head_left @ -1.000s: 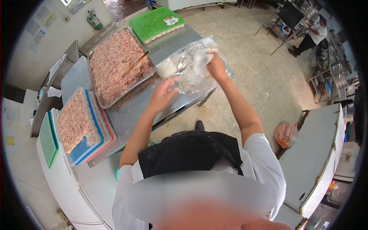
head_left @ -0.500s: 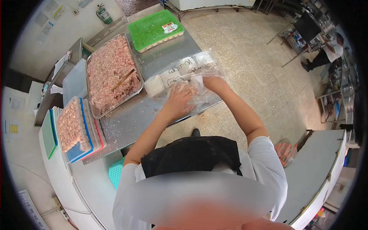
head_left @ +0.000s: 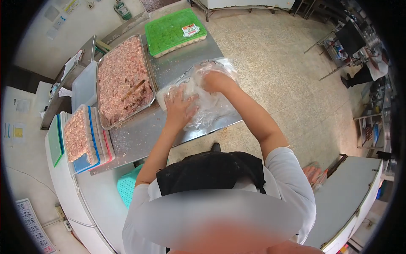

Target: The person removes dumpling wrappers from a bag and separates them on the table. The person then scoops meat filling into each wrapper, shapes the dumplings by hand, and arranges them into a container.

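On the metal table lies a clear plastic bag (head_left: 207,111) with white packs inside and dark handwriting on it. My left hand (head_left: 179,107) rests on the bag's left part with its fingers spread. My right hand (head_left: 216,81) reaches into or under the plastic at the upper part of the bag; its fingertips are hidden by the film. Left of the bag stands a metal tray of ground meat (head_left: 122,76), with a wooden-looking utensil (head_left: 133,89) stuck in the meat.
A green-lidded container (head_left: 174,30) stands at the table's (head_left: 127,149) far end. Stacked meat containers (head_left: 79,135) are at the left. A teal basket (head_left: 127,186) is below the table edge. Another person (head_left: 367,73) stands far right.
My right hand has moved left and up over the bag, and the plastic now covers its fingers. My left hand has shifted left, fingers spread. The bag is more crumpled over the packs.
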### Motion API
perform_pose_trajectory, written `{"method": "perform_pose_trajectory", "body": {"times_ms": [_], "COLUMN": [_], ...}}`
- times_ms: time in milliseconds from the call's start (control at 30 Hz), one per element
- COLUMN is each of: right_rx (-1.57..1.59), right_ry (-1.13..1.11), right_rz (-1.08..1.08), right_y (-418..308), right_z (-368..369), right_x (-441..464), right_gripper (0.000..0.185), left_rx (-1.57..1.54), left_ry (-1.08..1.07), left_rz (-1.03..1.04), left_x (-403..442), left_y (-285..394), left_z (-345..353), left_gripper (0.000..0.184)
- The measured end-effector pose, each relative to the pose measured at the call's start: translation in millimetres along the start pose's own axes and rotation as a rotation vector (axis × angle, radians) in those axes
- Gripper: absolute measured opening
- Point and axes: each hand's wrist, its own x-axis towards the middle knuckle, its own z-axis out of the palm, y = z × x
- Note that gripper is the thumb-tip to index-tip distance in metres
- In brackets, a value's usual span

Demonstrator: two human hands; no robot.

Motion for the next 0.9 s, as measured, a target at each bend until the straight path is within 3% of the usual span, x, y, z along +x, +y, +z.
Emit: {"method": "perform_pose_trajectory", "body": {"times_ms": [167,233,333,367,433,467,533,567,633,667,733,767,833,900], "right_rx": [-0.071,-0.325,-0.174,-0.179,0.097,0.095,0.087,0.084,0.532,0.526,1.156,1.151,1.655,1.738], "right_ry": [-0.042,0.509,0.515,0.511,-0.051,-0.061,0.339,0.325,0.592,0.579,0.579,0.559,0.76,0.775], "right_rz": [-0.033,-0.35,-0.449,-0.453,-0.003,-0.008,-0.07,-0.073,0.006,-0.005,0.19,0.189,0.26,0.186], "right_y": [-8,-5,-2,0,-35,-37,-31,-31,-34,-37,-41,-44,-54,-74], "right_z": [-1,13,29,25,-24,-25,-25,-23,-20,-18,-13,-9,-1,-2], "right_x": [-31,-45,-55,-58,-82,-83,-88,-89,-87,-85,-82,-81,-80,-88], "right_gripper": [0.045,0.053,0.057,0.057,0.058,0.058,0.063,0.063,0.06,0.06,0.058,0.058,0.062,0.063], "left_rx": [0.032,0.063,0.059,0.056,0.006,0.003,-0.078,-0.085,-0.254,-0.255,-0.18,-0.184,-0.324,-0.336], "left_ry": [-0.061,-0.05,-0.057,-0.052,-0.022,-0.022,-0.058,-0.058,-0.027,-0.017,0.084,0.088,0.181,0.19], "left_rz": [-0.088,-0.066,-0.048,-0.052,0.01,-0.001,0.053,0.04,0.074,0.059,0.151,0.131,0.117,0.003], "left_x": [-3,-3,-4,-4,-8,-10,-8,-7,-5,-7,-9,-14,-32,-65], "left_y": [-15,-16,-17,-18,-24,-27,-34,-38,-48,-51,-46,-46,-46,-52], "left_z": [13,13,11,10,8,5,-2,-3,-10,-16,-44,-58,-86,-113], "left_gripper": [0.036,0.035,0.034,0.034,0.034,0.034,0.035,0.035,0.032,0.032,0.033,0.033,0.033,0.033]}}
